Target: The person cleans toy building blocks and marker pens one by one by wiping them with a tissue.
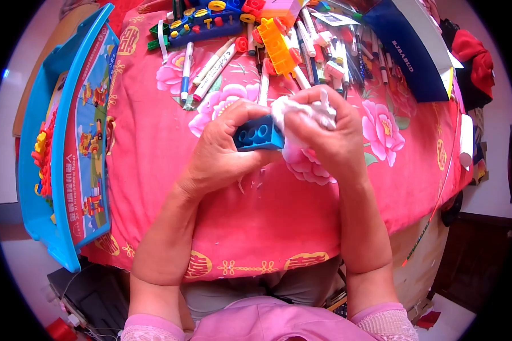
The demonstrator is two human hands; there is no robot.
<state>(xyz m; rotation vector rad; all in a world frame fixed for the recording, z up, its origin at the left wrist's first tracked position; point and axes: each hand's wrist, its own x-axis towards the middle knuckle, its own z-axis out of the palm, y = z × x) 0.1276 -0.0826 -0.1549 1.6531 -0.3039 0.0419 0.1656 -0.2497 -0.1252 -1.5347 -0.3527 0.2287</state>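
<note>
My left hand (pixel 213 153) is closed around a blue toy building block (pixel 259 134), its hollow round openings facing up toward me. In my right hand (pixel 338 133) is a crumpled white cloth (pixel 302 112), bunched between thumb and fingers. The cloth meets the right end of the block, and part of that end is hidden behind it. Both hands are held above the middle of the pink flowered tablecloth (pixel 267 221). Just beyond them are an orange toy block piece (pixel 277 48) and several marker pens, one a white marker (pixel 215 72).
A blue plastic bin (pixel 68 221) with red and yellow pieces stands at the left edge. At the back lies a blue toy train (pixel 207 25). A dark blue box (pixel 407 54) sits at the back right, and a thin stick (pixel 432 213) hangs along the right edge.
</note>
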